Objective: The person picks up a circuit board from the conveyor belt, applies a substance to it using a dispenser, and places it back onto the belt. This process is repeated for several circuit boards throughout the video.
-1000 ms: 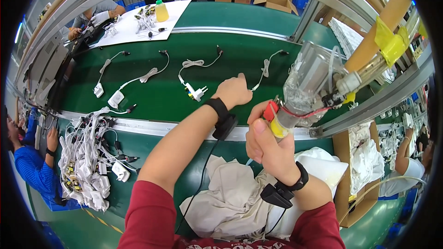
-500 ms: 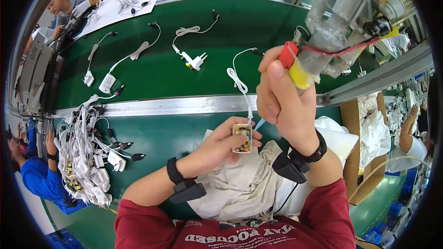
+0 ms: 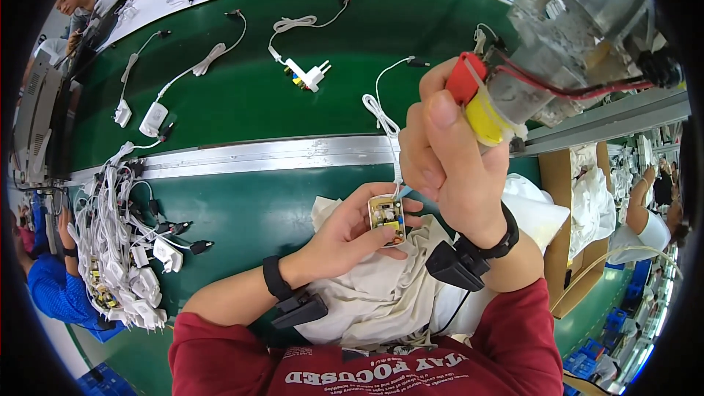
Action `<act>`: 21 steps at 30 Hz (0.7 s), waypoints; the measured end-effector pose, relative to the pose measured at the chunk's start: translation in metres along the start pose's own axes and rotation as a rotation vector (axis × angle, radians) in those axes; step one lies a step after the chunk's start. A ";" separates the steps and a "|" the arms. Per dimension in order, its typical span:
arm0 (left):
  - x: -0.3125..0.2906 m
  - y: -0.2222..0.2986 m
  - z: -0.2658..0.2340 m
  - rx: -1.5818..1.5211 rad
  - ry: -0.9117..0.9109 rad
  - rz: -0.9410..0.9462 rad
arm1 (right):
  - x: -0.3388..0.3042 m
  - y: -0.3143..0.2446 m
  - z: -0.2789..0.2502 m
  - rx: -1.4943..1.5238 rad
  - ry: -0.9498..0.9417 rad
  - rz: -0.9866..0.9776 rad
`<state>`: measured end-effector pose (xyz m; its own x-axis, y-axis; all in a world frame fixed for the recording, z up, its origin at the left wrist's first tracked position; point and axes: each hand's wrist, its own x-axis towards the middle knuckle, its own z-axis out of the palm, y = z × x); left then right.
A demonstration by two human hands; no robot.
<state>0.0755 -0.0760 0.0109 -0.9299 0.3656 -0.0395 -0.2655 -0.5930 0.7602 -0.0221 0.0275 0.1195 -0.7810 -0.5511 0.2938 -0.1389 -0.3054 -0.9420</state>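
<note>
My left hand (image 3: 339,232) grips a white power adapter (image 3: 386,214) with its casing uncovered, so the circuit board and small components face up. A white coiled cable (image 3: 379,114) runs from its far end onto the green belt. My right hand (image 3: 456,165) is wrapped round a clear cylindrical dispenser (image 3: 568,18) with a yellow band and a red block, the thumb lying next to the red block. The light-blue tapered nozzle (image 3: 406,191) shows below the right fist, beside the adapter's far edge. Whether it touches the board I cannot tell.
Adapters with cables, such as this white one (image 3: 308,75), lie along the green belt (image 3: 220,95) beyond a metal rail (image 3: 242,158). At left is a heap of white adapters (image 3: 117,249). Beige cloth (image 3: 381,297) covers my lap; a cardboard box (image 3: 561,242) stands right. Other people sit nearby.
The view has shifted slightly. The adapter in my left hand is tilted a little differently and shows more of its board. The dispenser has tipped further right, still in my right hand.
</note>
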 end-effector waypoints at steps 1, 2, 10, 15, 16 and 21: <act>-0.002 0.002 -0.001 0.005 -0.004 0.006 | 0.001 0.000 0.001 0.000 -0.010 -0.010; -0.003 0.003 -0.001 0.007 -0.002 0.005 | 0.001 0.000 0.002 0.001 -0.021 -0.021; -0.013 0.012 -0.004 0.020 -0.007 0.013 | 0.004 -0.002 0.013 -0.019 0.001 -0.046; -0.018 0.020 -0.011 0.004 0.100 -0.004 | 0.000 -0.013 0.022 0.265 -0.023 0.108; -0.019 0.022 -0.013 -0.050 0.135 -0.007 | -0.002 -0.012 0.026 0.179 -0.014 0.064; -0.024 0.026 -0.020 -0.178 0.160 0.060 | -0.003 -0.001 0.036 0.002 -0.062 -0.053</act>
<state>0.0855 -0.1150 0.0187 -0.9700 0.2163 -0.1110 -0.2364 -0.7325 0.6384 0.0021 0.0018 0.1252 -0.7334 -0.5811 0.3527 -0.1778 -0.3367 -0.9247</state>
